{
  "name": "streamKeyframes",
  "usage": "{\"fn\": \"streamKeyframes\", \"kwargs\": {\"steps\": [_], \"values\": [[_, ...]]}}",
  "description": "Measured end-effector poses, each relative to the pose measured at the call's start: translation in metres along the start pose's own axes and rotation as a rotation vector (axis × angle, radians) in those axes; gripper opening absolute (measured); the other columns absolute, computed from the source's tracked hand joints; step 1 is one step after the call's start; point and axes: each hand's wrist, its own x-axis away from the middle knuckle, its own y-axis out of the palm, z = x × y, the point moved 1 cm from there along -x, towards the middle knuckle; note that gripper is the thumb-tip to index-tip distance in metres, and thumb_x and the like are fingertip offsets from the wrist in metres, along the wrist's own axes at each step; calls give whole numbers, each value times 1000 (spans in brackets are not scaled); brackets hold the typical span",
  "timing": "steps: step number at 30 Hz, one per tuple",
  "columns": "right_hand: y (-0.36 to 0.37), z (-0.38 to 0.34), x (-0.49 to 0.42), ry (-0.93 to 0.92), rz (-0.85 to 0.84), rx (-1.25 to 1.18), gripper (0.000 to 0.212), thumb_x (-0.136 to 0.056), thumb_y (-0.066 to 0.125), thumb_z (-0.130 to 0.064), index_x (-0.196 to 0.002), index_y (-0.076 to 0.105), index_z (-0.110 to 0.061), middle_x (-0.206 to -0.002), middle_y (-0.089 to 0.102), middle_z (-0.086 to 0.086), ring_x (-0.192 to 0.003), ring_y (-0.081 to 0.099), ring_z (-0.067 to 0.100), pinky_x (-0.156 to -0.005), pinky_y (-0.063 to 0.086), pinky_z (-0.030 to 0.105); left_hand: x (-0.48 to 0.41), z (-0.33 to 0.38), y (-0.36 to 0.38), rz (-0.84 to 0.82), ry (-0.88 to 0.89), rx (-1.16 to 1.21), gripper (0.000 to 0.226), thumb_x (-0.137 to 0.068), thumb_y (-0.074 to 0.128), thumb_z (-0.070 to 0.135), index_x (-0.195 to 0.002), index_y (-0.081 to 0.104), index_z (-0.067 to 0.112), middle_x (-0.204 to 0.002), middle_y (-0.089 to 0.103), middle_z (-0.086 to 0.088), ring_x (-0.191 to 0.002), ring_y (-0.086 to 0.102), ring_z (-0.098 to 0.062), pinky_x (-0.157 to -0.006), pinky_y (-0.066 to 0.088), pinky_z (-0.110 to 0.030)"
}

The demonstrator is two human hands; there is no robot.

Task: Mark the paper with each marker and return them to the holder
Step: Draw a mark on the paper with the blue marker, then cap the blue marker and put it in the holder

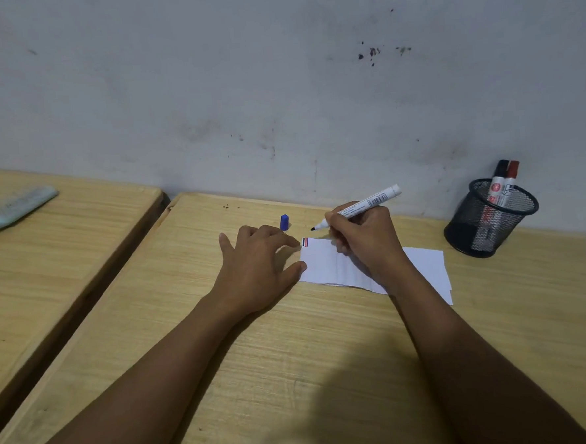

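Two bare forearms reach up from the near edge across the wooden counter (293,359), whose near half is open. At 12 o'clock the left hand (256,261) rests with its fingers (296,266) spread, thumb tip touching the left edge of the paper (421,265). Just beside it, the right hand (364,238) lies over the paper, fingers pinched around an uncapped white marker (369,203); its dark tip points toward 10 o'clock, just above the paper's far left corner, where short red and blue strokes (306,242) show. A blue cap (284,222) stands upright beyond the left hand. At 2 o'clock, near the wall (276,85), a black mesh holder (490,220) holds two markers (503,183), black-capped and red-capped. A gap at 10 o'clock separates a second counter (63,253) bearing a pale comb-like object (16,211).
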Motion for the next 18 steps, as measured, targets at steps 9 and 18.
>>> {"fn": "streamKeyframes", "kwargs": {"steps": [9, 18], "values": [[-17, -42, 10, -128, 66, -80, 18, -92, 69, -8, -89, 69, 9, -66, 61, 14, -50, 52, 15, -47, 44, 24, -39, 5, -17, 42, -292, 159, 57, -86, 61, 52, -135, 44, 30, -119, 60, 6, -107, 60, -18, -98, 31, -47], [-46, -62, 43, -121, 103, -101, 17, -93, 69, -11, -89, 71, 5, -65, 63, 9, -52, 53, 14, -50, 44, 26, -48, 25, -34, 64, -253, 187, 4, -84, 64, 34, -85, 67, 31, -80, 68, 14, -87, 63, -13, -83, 34, -37]]}}
